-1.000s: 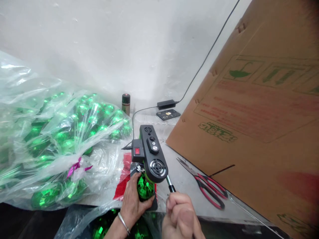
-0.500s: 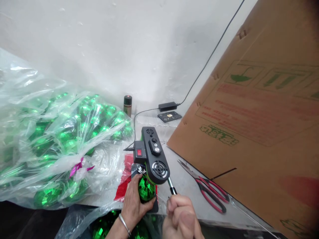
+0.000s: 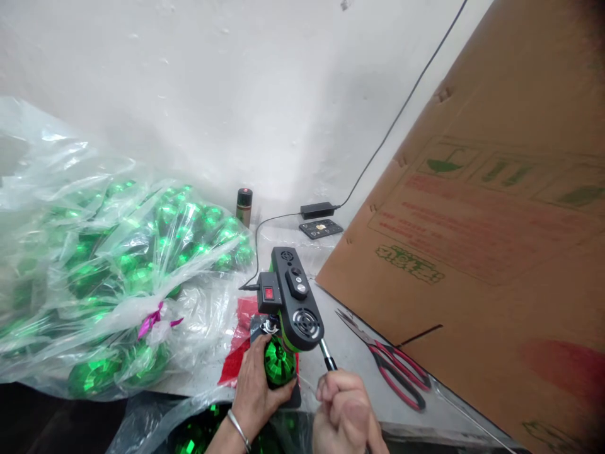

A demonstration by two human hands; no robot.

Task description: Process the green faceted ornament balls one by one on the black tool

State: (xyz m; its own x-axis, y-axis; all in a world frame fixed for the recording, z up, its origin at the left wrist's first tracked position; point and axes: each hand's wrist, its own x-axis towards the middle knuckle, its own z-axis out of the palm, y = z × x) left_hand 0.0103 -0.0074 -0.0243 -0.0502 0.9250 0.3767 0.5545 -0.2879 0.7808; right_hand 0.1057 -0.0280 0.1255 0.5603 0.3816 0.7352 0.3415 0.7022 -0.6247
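A green faceted ball ornament (image 3: pixel 278 362) sits under the front end of a black bench machine (image 3: pixel 299 287), which has a red switch and round vents. My left hand (image 3: pixel 255 377) is wrapped round the ball's left and near sides, a bangle on its wrist. The machine's metal lever (image 3: pixel 328 355) slants down toward me, and my right hand (image 3: pixel 344 403) is closed round its lower end. Part of the ball's top is hidden by the machine. Beneath the machine lies a red sheet (image 3: pixel 234 353).
Clear plastic bags of green balls (image 3: pixel 137 277) fill the left. Red-handled scissors (image 3: pixel 397 372) lie at right beside a large cardboard box (image 3: pixel 472 252). Behind stand a dark bottle (image 3: pixel 244 205), a power adapter (image 3: pixel 317 210) and a phone-like slab (image 3: pixel 321 229). More bagged balls (image 3: pixel 193 435) are below.
The view has shifted slightly, so things sit a little lower in it. Both hands keep their grips on the ball and the lever, with little visible movement.
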